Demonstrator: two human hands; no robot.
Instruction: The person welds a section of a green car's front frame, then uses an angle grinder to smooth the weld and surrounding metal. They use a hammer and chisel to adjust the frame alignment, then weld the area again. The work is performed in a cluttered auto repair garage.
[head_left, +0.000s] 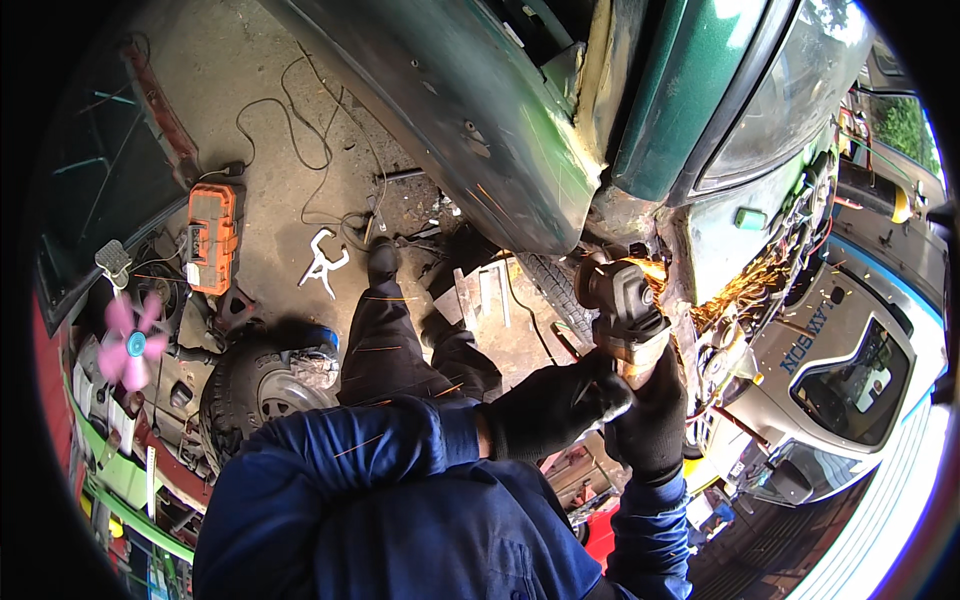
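Gripping the angle grinder two-handed in black gloves, wrapping the right hand firmly around its rear body and curling the left hand closed against the same part. Holding the tool's head just beside the lower corner of a green body panel, near brownish bare metal on the vehicle, and throwing orange sparks off to the right. For containers, noting an orange case on the concrete floor, well apart to the left; cannot tell what is inside. Working close under the panel's curved edge, with a tyre just left of the grinder and so little room on that side. Finding a wider stretch of floor between the case and the legs, crossed by a thin dark cable and bearing a white clamp-like piece. Bounded farther left by a pink fan and a wheel near the left sleeve. Hemmed in at far right by a pale vehicle
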